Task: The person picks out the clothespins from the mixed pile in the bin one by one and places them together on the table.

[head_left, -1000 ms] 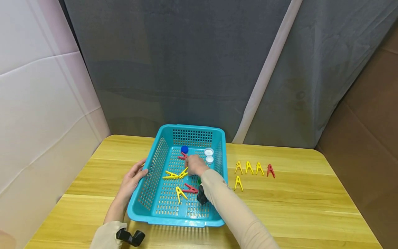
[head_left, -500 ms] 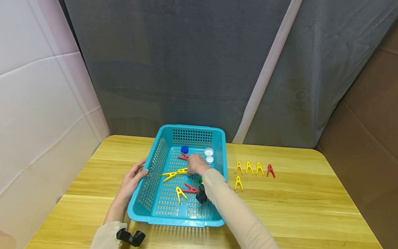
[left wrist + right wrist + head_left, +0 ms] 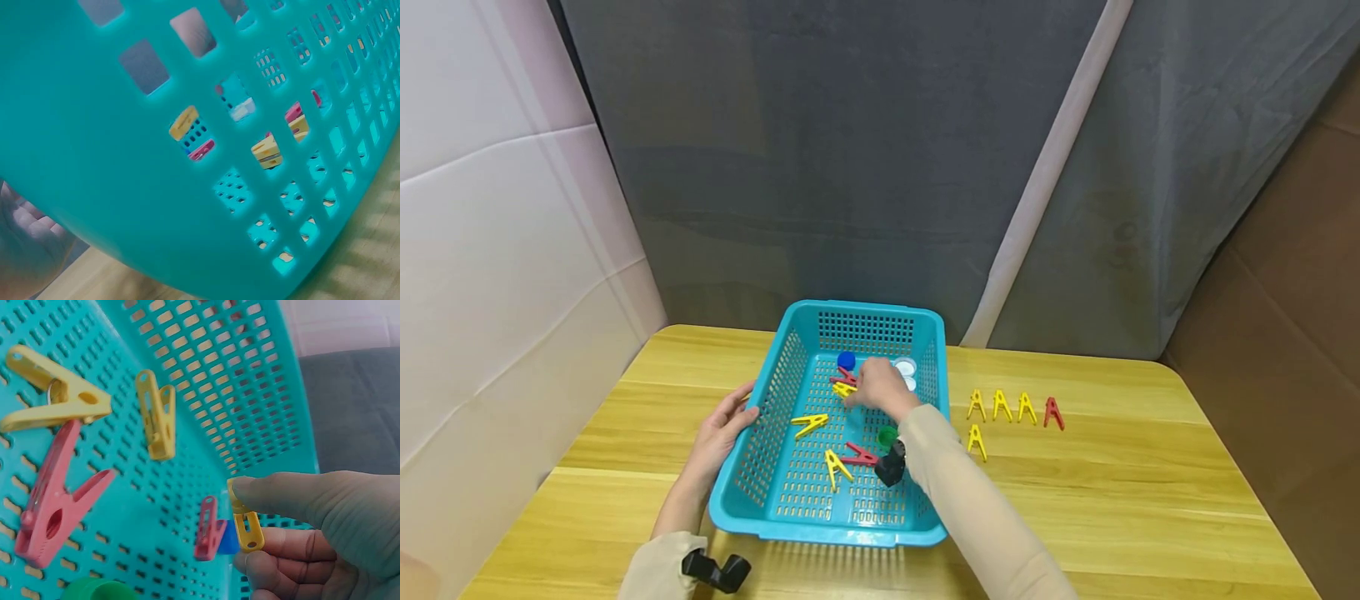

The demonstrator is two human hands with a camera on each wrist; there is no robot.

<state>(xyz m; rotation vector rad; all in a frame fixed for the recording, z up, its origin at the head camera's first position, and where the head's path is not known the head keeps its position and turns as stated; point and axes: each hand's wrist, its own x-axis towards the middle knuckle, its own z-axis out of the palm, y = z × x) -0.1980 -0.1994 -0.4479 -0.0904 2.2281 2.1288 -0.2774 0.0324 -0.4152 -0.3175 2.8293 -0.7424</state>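
Note:
My right hand [image 3: 882, 388] is inside the blue-green basket [image 3: 850, 534], pinching a yellow clothespin [image 3: 251, 533] between thumb and fingers. The clothespin is raised off the basket floor in the right wrist view. Close by lie a red clothespin [image 3: 208, 531] and a blue bottle cap [image 3: 846, 360]. Nearer the front of the basket are two yellow clothespins, one by the left wall [image 3: 809, 425] and one lower [image 3: 836, 468], beside another red clothespin [image 3: 860, 456]. My left hand [image 3: 716, 437] grips the basket's left side, thumb over the rim.
White caps [image 3: 906, 367] lie at the right of the basket, partly behind my right hand, and a green cap [image 3: 887, 437] lies under my wrist. On the wooden table [image 3: 1112, 500] to the right, several yellow clothespins [image 3: 1000, 405] and a red one [image 3: 1054, 412] are lined up.
Two yellow clothespins lay together; my right hand has picked up one and moved it up and away toward the back, beside the red clothespin. The left hand and basket have stayed put.

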